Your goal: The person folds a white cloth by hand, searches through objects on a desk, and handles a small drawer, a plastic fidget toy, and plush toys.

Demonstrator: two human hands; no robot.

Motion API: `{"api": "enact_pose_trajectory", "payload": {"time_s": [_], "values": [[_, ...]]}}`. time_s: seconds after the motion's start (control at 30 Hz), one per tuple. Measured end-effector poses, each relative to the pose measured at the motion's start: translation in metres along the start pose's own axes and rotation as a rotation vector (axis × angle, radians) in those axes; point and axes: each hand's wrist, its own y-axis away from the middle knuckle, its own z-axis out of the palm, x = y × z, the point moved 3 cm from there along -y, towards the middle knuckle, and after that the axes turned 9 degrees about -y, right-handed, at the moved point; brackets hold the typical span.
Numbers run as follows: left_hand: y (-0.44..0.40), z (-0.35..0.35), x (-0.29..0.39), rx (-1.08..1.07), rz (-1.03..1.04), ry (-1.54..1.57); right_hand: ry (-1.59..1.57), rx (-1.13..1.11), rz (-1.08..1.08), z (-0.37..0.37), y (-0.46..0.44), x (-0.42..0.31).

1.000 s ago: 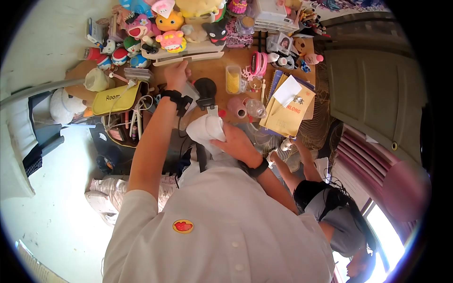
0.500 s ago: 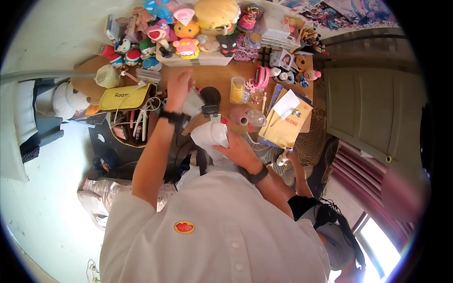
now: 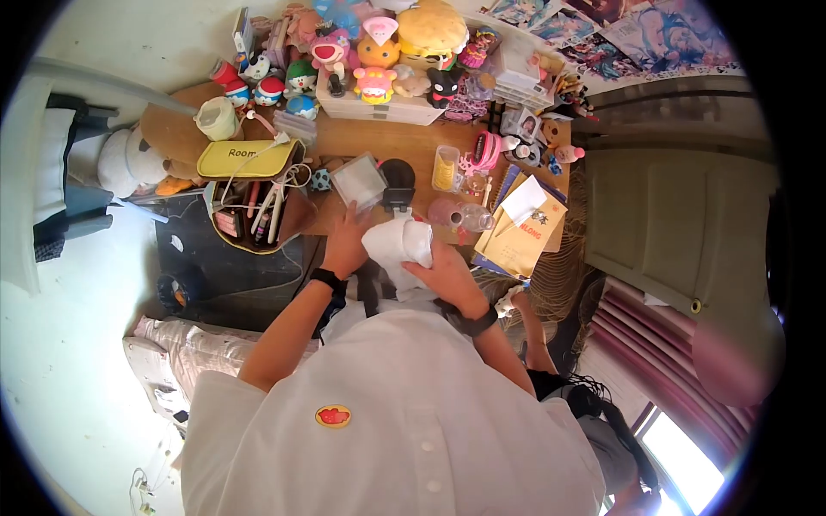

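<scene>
My right hand point(image 3: 449, 277) is closed around the right side of a bundled white cloth point(image 3: 397, 248) at the table's near edge. Left of the cloth, my left hand point(image 3: 346, 244) has its fingers stretched forward, and their tips come close to a clear square box point(image 3: 360, 181). Whether they touch the box I cannot tell. Just beyond the cloth stands a dark round-topped object point(image 3: 398, 179) with a clip-like base. To its right are a pinkish cup point(image 3: 445, 213) and a clear jar point(image 3: 476, 218).
Plush toys point(image 3: 376, 84) crowd the white drawer box point(image 3: 379, 108) at the back. A yellow-lidded case point(image 3: 249, 160) with hair tools stands left. Notebooks point(image 3: 521, 225) lie right, beside a tub of yellow items point(image 3: 446, 168). Another person point(image 3: 594, 430) is at lower right.
My left hand has drawn back from over the table towards me, beside the white cloth. The clear box, partly hidden before, shows whole. The right hand keeps its hold; the view has shifted slightly.
</scene>
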Motion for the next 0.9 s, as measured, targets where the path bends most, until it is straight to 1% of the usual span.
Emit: {"api": "enact_pose_trajectory", "payload": {"time_s": [0.03, 0.13, 0.23, 0.33, 0.37, 0.43, 0.53, 0.63, 0.73, 0.83, 0.9], "values": [[0.000, 0.004, 0.002, -0.061, -0.016, 0.016, 0.007, -0.002, -0.001, 0.001, 0.002, 0.000], [-0.009, 0.007, 0.004, -0.106, -0.071, 0.050, 0.001, -0.023, 0.008, 0.002, 0.005, -0.007], [-0.026, 0.030, -0.009, 0.007, -0.052, -0.054, 0.034, -0.033, 0.028, 0.003, 0.006, -0.012], [-0.047, 0.041, -0.021, 0.119, -0.017, -0.038, 0.048, -0.021, -0.005, 0.005, 0.005, -0.017], [-0.053, 0.043, -0.024, 0.125, -0.013, -0.036, 0.051, -0.019, -0.016, 0.005, 0.004, -0.018], [-0.059, 0.030, -0.022, 0.134, -0.004, -0.033, 0.057, -0.015, -0.035, 0.008, 0.003, -0.020], [-0.053, -0.005, -0.018, 0.068, -0.034, 0.121, 0.052, -0.013, -0.034, 0.011, 0.001, -0.023], [-0.036, -0.019, -0.025, 0.166, 0.078, 0.216, 0.046, -0.037, -0.028, 0.010, -0.002, -0.028], [-0.012, -0.015, -0.035, -0.049, -0.068, 0.923, 0.135, 0.014, -0.041, 0.009, -0.002, -0.034], [0.011, -0.033, -0.037, -0.321, -0.027, 1.416, -0.034, 0.052, -0.082, 0.008, -0.007, -0.043], [0.024, -0.063, -0.019, -0.286, -0.038, 1.703, 0.005, 0.055, -0.100, 0.008, -0.010, -0.048]]}}
